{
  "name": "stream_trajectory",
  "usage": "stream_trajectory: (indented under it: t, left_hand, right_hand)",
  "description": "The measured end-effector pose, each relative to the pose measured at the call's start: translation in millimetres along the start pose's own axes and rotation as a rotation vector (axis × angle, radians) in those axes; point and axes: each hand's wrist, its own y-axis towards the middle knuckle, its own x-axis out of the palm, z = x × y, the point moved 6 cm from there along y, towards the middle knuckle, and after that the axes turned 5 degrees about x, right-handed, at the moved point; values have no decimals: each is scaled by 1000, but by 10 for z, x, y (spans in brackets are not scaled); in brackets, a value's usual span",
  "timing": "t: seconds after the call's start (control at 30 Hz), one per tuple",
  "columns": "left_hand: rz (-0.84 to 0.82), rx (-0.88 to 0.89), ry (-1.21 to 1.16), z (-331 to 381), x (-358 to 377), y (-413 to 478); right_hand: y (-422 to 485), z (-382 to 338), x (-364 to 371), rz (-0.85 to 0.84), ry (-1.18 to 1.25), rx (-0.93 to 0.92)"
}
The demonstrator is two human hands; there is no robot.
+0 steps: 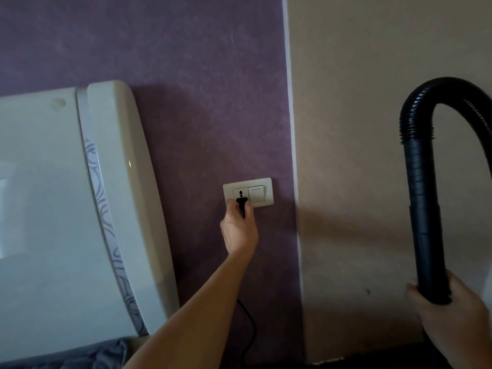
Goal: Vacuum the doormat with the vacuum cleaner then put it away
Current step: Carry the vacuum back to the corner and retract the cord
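Observation:
My left hand [239, 230] reaches out to the wall and pinches a black plug [241, 204] at the white socket plate [249, 192]. The plug's black cord [249, 326] hangs down behind my forearm. My right hand [450, 323] grips the black vacuum hose [423, 209] at the lower right. The hose rises, arches over and runs off the right edge. The vacuum body and the doormat are out of view.
A white glossy headboard [80, 209] with a swirl-patterned strip leans against the purple wall [186, 89] at left. A white trim strip [294, 155] separates the purple wall from a beige wall [372, 129]. Grey bedding [87, 355] shows at bottom left.

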Motion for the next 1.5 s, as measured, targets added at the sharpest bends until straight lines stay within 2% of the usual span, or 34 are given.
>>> stream_trajectory:
  t: [0.23,0.47,0.63,0.77,1.0,1.3,1.4,1.5]
  left_hand:
    - [-15,-207,-136,-67,62,-19]
    - [-37,-263,-155,-55,146,-6]
    - [35,-226,-71,1,183,-54]
    - [114,-267,-218,-4,209,-84]
    - [159,-325,-386,1,217,-138]
    - [200,-337,-448,-20,193,-160]
    - [191,-301,-437,74,152,-322]
    - [64,-208,-475,207,189,-790]
  right_hand:
    - [-100,-85,-75,14,-3,-9]
    - [-191,-219,-106,10,35,-1]
    - [-253,-279,-138,-7,66,14]
    - [-278,-296,-176,8,66,17]
    - [-309,-348,-233,8,60,-1]
    - [-324,-280,-239,48,43,-20]
    - [-300,-262,-237,46,60,-16]
    - [-284,-269,-216,-18,77,9]
